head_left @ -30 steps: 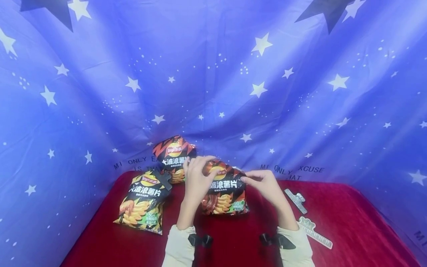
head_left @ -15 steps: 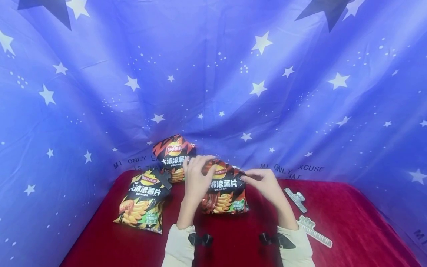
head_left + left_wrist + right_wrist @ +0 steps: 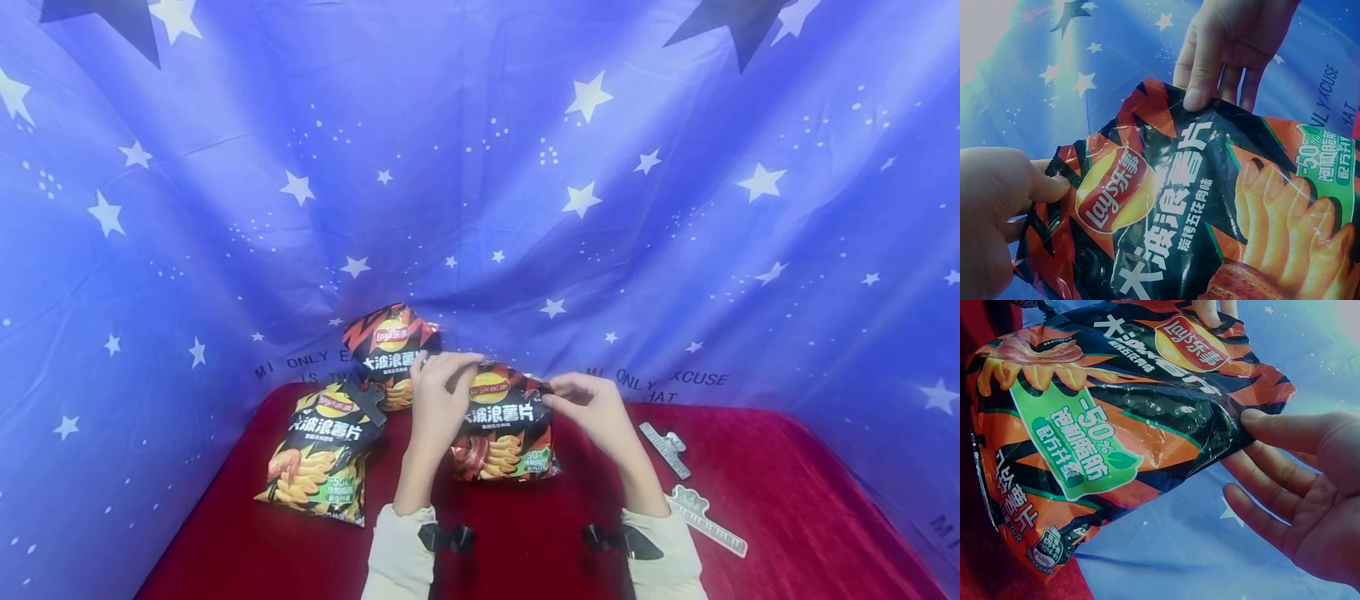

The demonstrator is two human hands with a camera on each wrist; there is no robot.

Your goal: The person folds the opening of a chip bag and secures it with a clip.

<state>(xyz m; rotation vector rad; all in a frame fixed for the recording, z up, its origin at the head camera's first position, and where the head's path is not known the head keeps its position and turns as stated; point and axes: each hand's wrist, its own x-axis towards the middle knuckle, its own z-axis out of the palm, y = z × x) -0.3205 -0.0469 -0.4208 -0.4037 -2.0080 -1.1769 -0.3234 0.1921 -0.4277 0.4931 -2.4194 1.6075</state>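
A black and orange-red bag of Lay's chips [image 3: 502, 429] stands at the middle of the table in the head view. My left hand [image 3: 441, 400] pinches its top edge near the left corner, thumb in front, as the left wrist view shows with that hand [image 3: 991, 212] beside the logo. My right hand [image 3: 594, 410] pinches the bag's right edge between thumb and fingers. In the right wrist view this hand [image 3: 1310, 481] has its thumb on the front and its other fingers behind, partly hidden by the bag [image 3: 1166, 425].
Left of my left hand lies a yellow-black chip bag [image 3: 318, 467] with a black clip [image 3: 367, 404] at its top corner. Another red-black chip bag [image 3: 393, 337] is behind. Two pale clips, one short [image 3: 664, 450] and one long [image 3: 708, 525], lie right on the red cloth [image 3: 810, 500].
The left thumb has shifted up and slightly left, uncovering more of the bag's logo. The right fingers have moved only slightly on the edge. The other bags and clips stay put.
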